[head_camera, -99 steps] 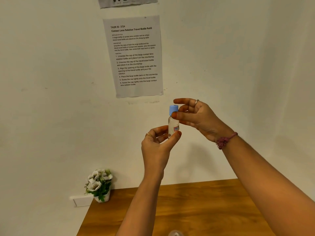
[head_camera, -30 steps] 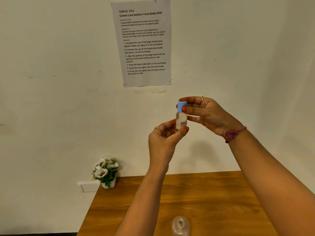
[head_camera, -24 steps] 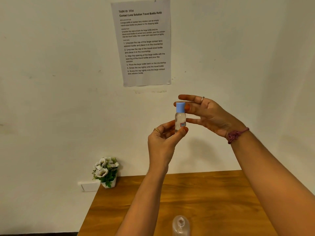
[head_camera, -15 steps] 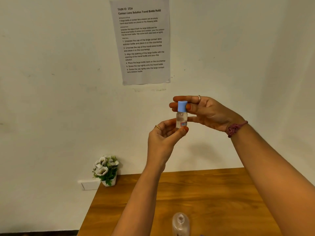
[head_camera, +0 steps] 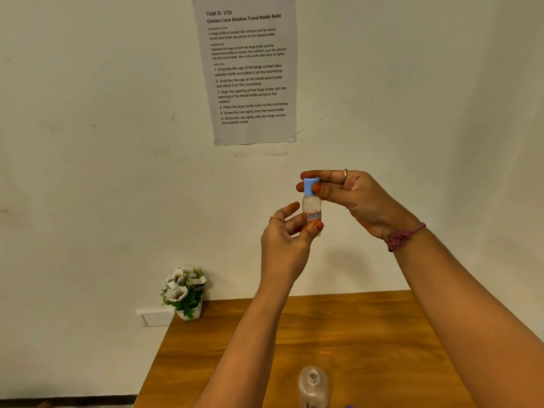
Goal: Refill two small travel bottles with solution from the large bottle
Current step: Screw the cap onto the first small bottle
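small bottle (head_camera: 311,210): clear, upright, held up in front of the wall (head_camera: 88,172), well above the table (head_camera: 368,334). Red-and-blue label low on its body.
cap (head_camera: 311,186): blue, sitting on the small bottle's neck (can't tell how tight).
left hand (head_camera: 285,240): holds the small bottle low down, thumb tip on the near side by the label, curled fingers behind it. Ring on one finger.
right hand (head_camera: 353,195): pinches the cap, thumb on the near side, fingers (head_camera: 318,174) reaching across behind and above it. Ring on one finger, pink-red thread bracelet (head_camera: 401,237) at the wrist.
large bottle (head_camera: 313,387): clear, stands on the table at the bottom edge of the view, under the hands and well apart from them. Top looks uncapped; lower part cut off by the frame.
purple object (head_camera: 349,406): sliver at the bottom edge, just right of the large bottle (too little showing to identify).
table: wooden, brown, pushed against the wall.
flower pot (head_camera: 185,293): small white pot, white flowers and green leaves, at the table's far left corner against the wall.
wall outlet (head_camera: 154,316): white plate, just left of the flower pot.
instruction sheet (head_camera: 250,72): printed page stuck on the wall above the hands, headed "Contact Lens Solution Travel Bottle Refill".
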`<act>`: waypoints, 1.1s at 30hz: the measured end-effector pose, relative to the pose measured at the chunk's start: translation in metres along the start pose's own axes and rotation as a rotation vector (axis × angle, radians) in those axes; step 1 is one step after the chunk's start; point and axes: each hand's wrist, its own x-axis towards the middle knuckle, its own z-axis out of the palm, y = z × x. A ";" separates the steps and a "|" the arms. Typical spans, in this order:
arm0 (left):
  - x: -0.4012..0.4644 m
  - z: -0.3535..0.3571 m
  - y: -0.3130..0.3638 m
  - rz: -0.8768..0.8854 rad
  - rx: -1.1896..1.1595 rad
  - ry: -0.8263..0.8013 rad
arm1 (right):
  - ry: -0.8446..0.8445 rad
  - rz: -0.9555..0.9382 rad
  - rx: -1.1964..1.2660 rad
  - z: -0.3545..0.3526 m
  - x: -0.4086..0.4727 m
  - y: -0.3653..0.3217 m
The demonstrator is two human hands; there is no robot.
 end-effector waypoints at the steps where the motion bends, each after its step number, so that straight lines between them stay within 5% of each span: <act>1: 0.001 0.001 -0.002 0.000 0.012 0.011 | 0.017 0.003 0.003 0.002 -0.001 0.000; 12: 0.000 0.006 -0.016 0.023 0.133 0.077 | 0.212 0.032 0.027 0.022 -0.008 0.007; 21: -0.003 -0.008 -0.031 0.000 0.049 0.002 | 0.138 0.124 0.007 0.018 -0.021 0.008; 33: -0.054 -0.032 -0.119 -0.181 0.129 -0.130 | 0.602 0.388 0.157 0.034 -0.122 0.103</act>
